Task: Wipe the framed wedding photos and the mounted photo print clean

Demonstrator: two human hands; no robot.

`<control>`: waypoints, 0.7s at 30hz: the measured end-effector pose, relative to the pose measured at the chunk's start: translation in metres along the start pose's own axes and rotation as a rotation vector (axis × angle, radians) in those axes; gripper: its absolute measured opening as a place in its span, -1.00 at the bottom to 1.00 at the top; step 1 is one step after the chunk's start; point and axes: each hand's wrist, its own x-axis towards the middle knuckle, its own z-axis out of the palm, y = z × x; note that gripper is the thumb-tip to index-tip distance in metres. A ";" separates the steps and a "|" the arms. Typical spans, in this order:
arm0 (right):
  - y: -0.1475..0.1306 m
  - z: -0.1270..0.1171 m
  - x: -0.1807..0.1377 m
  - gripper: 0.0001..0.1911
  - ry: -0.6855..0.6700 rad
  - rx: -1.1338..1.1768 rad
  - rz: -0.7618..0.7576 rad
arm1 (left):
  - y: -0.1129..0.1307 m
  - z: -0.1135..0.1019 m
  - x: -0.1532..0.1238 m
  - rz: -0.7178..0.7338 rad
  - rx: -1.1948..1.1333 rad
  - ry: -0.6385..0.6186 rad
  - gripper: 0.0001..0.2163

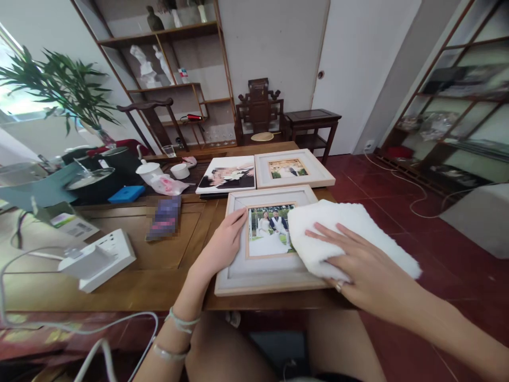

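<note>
A picture frame (231, 268) with a pale wooden border and a wedding photo inside lies flat near the table's front edge. My left hand (226, 239) grips its left side, fingers together and pointing at the photo. Bunched under my right hand (358, 260) is a fluffy white towel (326, 223), which covers the frame's right side and hangs past the table edge. My right fingers press into the cloth, partly bent around a fold. The photo's right edge is hidden by the towel.
Behind lie a second framed photo (318, 170) and a photo panel (202, 183). To the left are a white power strip (119, 260) with cables, a blue box (126, 194), a white teapot (149, 171) and a white cup (180, 171). Chairs and shelves stand beyond.
</note>
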 end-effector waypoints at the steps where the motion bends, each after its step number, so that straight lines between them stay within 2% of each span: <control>1: 0.005 0.001 0.006 -0.63 0.010 -0.004 0.000 | 0.001 -0.001 0.000 -0.005 0.007 -0.009 -0.57; 7: 0.039 0.006 0.064 -0.63 -0.004 -0.131 -0.011 | 0.001 -0.001 0.001 -0.009 0.011 -0.017 -0.58; 11: 0.050 0.007 0.096 -0.60 -0.030 -0.235 0.058 | 0.001 -0.001 0.001 -0.016 0.006 -0.009 -0.58; 15: 0.047 0.010 0.099 -0.58 -0.073 -0.312 0.062 | 0.003 -0.001 0.001 -0.026 0.010 -0.012 -0.57; 21: 0.047 0.016 0.092 -0.59 -0.032 -0.343 0.016 | 0.005 -0.001 0.003 -0.065 0.024 -0.010 -0.58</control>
